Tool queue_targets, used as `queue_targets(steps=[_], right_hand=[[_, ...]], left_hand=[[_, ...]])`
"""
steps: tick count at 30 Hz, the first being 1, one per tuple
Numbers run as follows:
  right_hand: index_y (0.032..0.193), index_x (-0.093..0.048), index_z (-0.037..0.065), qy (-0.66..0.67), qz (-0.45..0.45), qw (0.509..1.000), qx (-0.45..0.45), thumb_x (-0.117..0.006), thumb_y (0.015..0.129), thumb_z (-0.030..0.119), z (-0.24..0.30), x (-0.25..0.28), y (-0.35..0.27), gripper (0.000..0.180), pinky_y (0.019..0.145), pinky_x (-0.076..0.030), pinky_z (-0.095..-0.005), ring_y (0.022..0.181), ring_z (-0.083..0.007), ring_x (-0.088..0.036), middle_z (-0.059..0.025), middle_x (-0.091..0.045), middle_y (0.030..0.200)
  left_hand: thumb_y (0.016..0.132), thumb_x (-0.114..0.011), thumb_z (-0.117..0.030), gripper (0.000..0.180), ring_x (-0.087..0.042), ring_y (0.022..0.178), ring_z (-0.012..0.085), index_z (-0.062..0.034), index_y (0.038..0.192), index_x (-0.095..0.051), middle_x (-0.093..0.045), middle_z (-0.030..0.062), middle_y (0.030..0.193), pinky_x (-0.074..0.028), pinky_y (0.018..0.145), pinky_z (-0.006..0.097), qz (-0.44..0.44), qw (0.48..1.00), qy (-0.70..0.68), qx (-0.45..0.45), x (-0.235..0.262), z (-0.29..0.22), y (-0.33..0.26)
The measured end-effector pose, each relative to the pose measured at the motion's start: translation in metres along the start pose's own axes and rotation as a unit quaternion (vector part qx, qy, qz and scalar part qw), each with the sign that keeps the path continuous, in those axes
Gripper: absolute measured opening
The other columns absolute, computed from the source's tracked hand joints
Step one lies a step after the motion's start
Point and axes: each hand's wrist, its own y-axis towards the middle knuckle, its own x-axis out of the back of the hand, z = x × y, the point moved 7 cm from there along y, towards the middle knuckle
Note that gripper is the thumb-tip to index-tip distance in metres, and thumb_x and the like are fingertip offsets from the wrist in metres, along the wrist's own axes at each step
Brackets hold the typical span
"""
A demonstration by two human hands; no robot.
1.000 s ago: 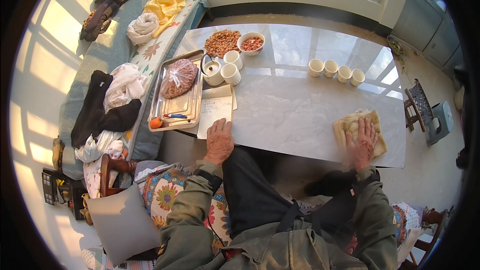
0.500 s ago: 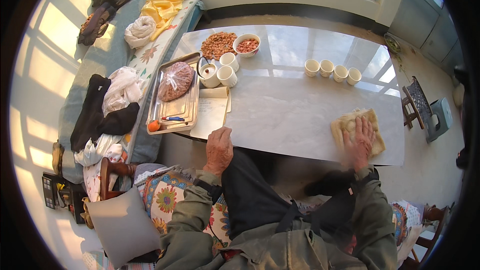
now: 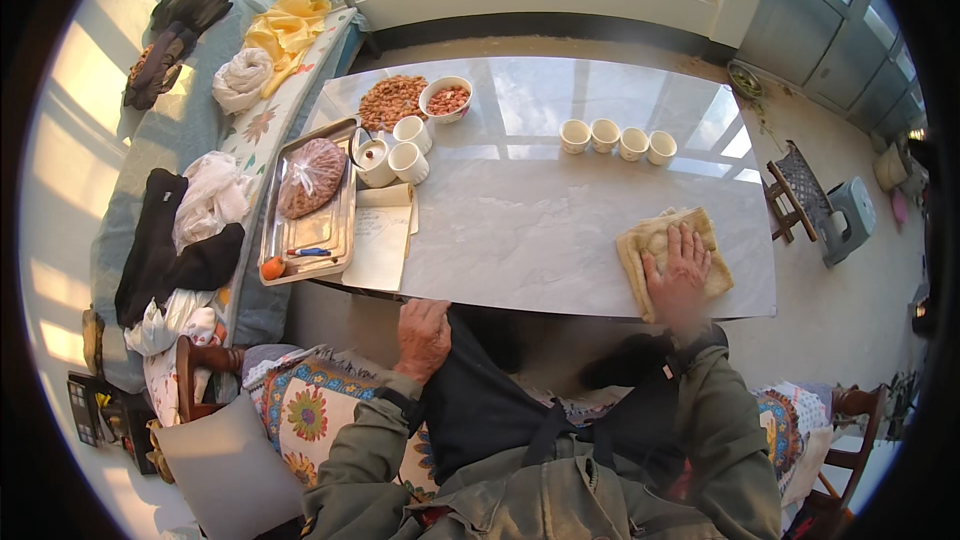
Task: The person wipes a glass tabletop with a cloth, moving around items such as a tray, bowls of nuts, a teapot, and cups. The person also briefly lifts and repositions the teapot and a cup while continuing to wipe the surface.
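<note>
My right hand (image 3: 683,275) lies flat on a folded yellow towel (image 3: 637,250) at the table's near right corner, fingers stretched and slightly apart. The towel rests on the shiny grey tabletop (image 3: 500,240). My left hand (image 3: 424,338) rests by my knee, just below the table's near edge. Its fingers are curled in, and nothing shows in them. The notepad (image 3: 380,250) on the table is the thing nearest to that hand.
A metal tray (image 3: 345,210) holds a bag of peanuts (image 3: 312,177), an orange item and pens. Beside it stand a white teapot (image 3: 374,166) and two cups. Farther back are loose peanuts (image 3: 392,102) and a bowl (image 3: 446,112). Several cups (image 3: 604,134) stand in a row at right.
The whole view has shifted, so the table sits farther left in the picture. My right hand and the towel keep their place at the table corner. My left hand stays by my knee.
</note>
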Motion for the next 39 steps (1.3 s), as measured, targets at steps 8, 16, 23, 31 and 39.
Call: queue_targets(steps=[8, 16, 23, 31, 39], right_hand=[[0.156, -0.055, 0.007, 0.023, 0.002, 0.999, 0.043, -0.073, 0.095, 0.047, 0.027, -0.013, 0.014, 0.075, 0.129, -0.02, -0.0657, 0.157, -0.0432, -0.035, -0.0177, -0.046, 0.167], [0.156, -0.055, 0.007, 0.048, 0.027, 0.993, 0.107, -0.071, 0.095, 0.05, 0.062, -0.019, 0.002, 0.076, 0.13, -0.018, -0.0655, 0.158, -0.0432, -0.034, -0.0184, -0.045, 0.168], [0.157, -0.054, 0.007, 0.064, 0.055, 0.986, 0.141, -0.072, 0.094, 0.051, 0.082, -0.019, -0.012, 0.079, 0.13, -0.014, -0.0656, 0.159, -0.0428, -0.032, -0.0181, -0.044, 0.169], [0.155, -0.057, 0.008, 0.105, 0.069, 0.977, 0.171, -0.073, 0.092, 0.053, 0.085, -0.017, -0.025, 0.079, 0.13, -0.015, -0.0672, 0.158, -0.0423, -0.033, -0.0172, -0.045, 0.168], [0.155, -0.058, 0.009, 0.093, 0.061, 0.984, 0.139, -0.074, 0.091, 0.056, 0.046, -0.004, -0.02, 0.081, 0.129, -0.017, -0.0663, 0.157, -0.0426, -0.036, -0.0171, -0.047, 0.167]], left_hand=[[0.085, -0.072, -0.004, 0.024, -0.064, 0.098, 0.0319, -0.0056, 0.109, -0.076, -0.071, 0.0094, 0.101, -0.049, 0.086, 0.046, 0.015, 0.999, 0.05, 0.008, 0.0, -0.005, 0.001], [0.083, -0.072, -0.006, 0.025, -0.063, 0.098, 0.031, -0.0075, 0.107, -0.076, -0.071, 0.0084, 0.101, -0.05, 0.087, 0.046, 0.025, 0.997, 0.07, -0.001, -0.004, -0.008, 0.002], [0.084, -0.072, -0.008, 0.025, -0.062, 0.099, 0.0314, -0.0086, 0.109, -0.076, -0.07, 0.0086, 0.101, -0.049, 0.088, 0.046, 0.039, 0.996, 0.086, 0.0, -0.009, -0.004, -0.001], [0.085, -0.072, -0.009, 0.025, -0.062, 0.101, 0.0315, -0.0078, 0.11, -0.076, -0.069, 0.0084, 0.101, -0.047, 0.089, 0.045, 0.037, 0.995, 0.092, 0.001, -0.006, -0.006, -0.002], [0.084, -0.071, -0.008, 0.025, -0.062, 0.104, 0.0305, -0.0089, 0.108, -0.076, -0.07, 0.0087, 0.104, -0.048, 0.089, 0.045, 0.038, 0.995, 0.096, 0.0, -0.011, 0.001, -0.002]])
